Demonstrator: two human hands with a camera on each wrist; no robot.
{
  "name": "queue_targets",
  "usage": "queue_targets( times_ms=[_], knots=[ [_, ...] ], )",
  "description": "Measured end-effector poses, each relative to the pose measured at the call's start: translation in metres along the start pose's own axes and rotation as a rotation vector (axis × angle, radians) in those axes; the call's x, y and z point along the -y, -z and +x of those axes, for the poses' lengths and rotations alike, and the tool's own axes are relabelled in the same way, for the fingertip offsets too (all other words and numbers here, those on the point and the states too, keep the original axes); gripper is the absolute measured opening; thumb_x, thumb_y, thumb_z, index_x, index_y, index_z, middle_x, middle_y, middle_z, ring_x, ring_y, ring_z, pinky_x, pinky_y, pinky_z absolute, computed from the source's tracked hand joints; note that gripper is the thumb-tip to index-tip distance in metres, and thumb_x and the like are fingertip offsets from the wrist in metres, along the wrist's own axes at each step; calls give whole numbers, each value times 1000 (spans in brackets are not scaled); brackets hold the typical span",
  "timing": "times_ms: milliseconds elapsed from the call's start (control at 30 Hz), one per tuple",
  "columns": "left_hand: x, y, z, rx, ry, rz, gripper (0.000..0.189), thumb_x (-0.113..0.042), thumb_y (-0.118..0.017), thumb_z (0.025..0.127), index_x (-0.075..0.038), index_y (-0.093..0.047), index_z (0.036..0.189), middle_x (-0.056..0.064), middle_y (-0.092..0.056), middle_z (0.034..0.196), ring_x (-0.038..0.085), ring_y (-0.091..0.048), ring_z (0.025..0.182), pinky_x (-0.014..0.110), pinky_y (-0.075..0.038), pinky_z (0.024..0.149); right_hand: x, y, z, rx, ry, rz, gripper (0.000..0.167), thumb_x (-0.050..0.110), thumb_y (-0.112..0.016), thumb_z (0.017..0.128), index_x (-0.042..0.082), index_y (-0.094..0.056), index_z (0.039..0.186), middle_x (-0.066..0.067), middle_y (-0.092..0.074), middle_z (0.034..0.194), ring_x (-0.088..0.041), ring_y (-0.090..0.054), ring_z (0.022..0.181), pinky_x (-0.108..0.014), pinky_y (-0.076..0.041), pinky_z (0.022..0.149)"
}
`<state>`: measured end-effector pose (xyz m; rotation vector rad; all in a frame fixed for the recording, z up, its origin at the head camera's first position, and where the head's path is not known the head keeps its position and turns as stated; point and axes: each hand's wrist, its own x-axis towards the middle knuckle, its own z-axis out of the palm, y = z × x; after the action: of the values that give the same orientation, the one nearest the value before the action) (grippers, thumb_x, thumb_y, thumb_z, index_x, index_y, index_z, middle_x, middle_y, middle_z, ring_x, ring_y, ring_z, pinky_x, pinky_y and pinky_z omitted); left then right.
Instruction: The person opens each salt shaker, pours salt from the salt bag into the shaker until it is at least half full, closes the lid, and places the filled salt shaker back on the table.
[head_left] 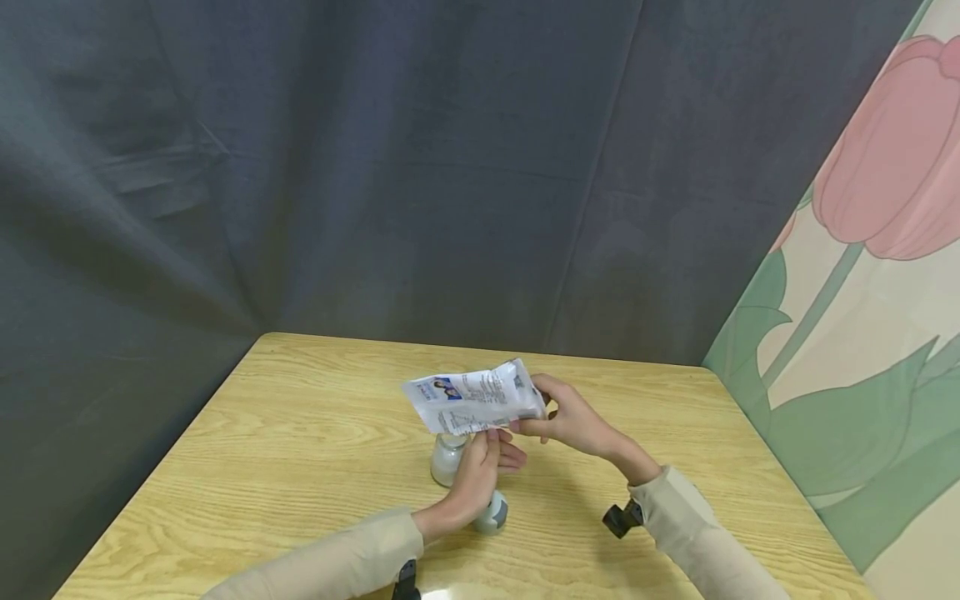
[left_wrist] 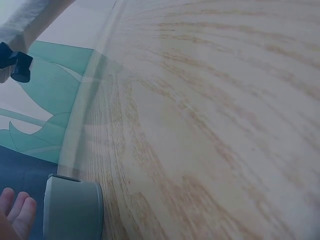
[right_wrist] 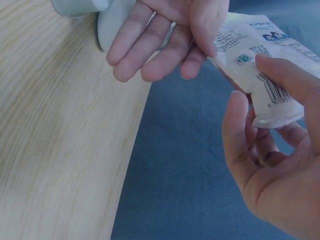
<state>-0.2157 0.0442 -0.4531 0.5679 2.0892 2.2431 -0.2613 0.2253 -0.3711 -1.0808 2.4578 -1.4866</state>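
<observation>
A white printed plastic bag (head_left: 480, 398) with a barcode is held tilted above the table, its far left end over a small glass jar (head_left: 447, 460) with pale contents. My right hand (head_left: 573, 421) grips the bag's right end between thumb and fingers. Under the bag's lower edge, my left hand (head_left: 474, 475) has its fingers stretched out, its upper side right at the bag in the right wrist view. The jar stands just left of that hand, partly covered by the bag. A pale grey-green rounded container (left_wrist: 73, 210) is close to the left wrist.
The wooden table (head_left: 315, 433) carries the jar and the container. A dark curtain (head_left: 450, 183) hangs behind it, and a wall with painted tulips (head_left: 885, 167) borders the right side. Black wrist-worn devices (head_left: 622, 518) sit at both cuffs.
</observation>
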Motion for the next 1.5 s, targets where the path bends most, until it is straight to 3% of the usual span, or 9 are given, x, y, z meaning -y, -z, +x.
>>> queue_targets(
  times_ms=[200, 433, 667, 967, 1500],
  knots=[
    [0, -1, 2, -3, 23, 11, 40, -20, -19, 112, 11, -44, 114, 25, -65, 98, 46, -65, 95, 42, -59, 86, 6, 0, 1, 0, -10, -20, 38, 2, -76, 87, 3, -61, 122, -10, -58, 104, -21, -56, 78, -34, -58, 49],
    [4, 1, 1, 27, -71, 33, 49, -29, -18, 112, 15, -42, 113, 18, -65, 94, 39, -68, 89, 37, -61, 82, 4, 2, 1, -1, -16, -33, 39, 5, -76, 87, 4, -61, 123, -9, -58, 106, -21, -56, 79, -32, -58, 50],
    [0, -1, 2, 12, 17, 11, 42, -22, -19, 112, 13, -42, 116, 25, -65, 99, 48, -64, 96, 41, -59, 86, 4, 5, 2, 6, -2, -31, 37, 8, -77, 88, 6, -63, 121, -10, -58, 107, -24, -56, 79, -36, -59, 51],
    [-3, -4, 4, 0, 40, 9, 36, -9, -17, 111, 16, -42, 114, 33, -61, 98, 53, -62, 95, 51, -57, 87, 6, 6, 2, 9, -14, -43, 37, 8, -77, 87, 6, -63, 121, -10, -57, 107, -24, -56, 79, -33, -59, 50],
    [-3, -4, 3, -3, 40, 1, 38, -19, -19, 112, 10, -44, 115, 23, -64, 98, 49, -64, 96, 39, -60, 85, 9, 4, 2, -1, -19, -25, 37, 2, -76, 86, 4, -62, 120, -8, -58, 107, -19, -55, 78, -30, -57, 48]
  ],
)
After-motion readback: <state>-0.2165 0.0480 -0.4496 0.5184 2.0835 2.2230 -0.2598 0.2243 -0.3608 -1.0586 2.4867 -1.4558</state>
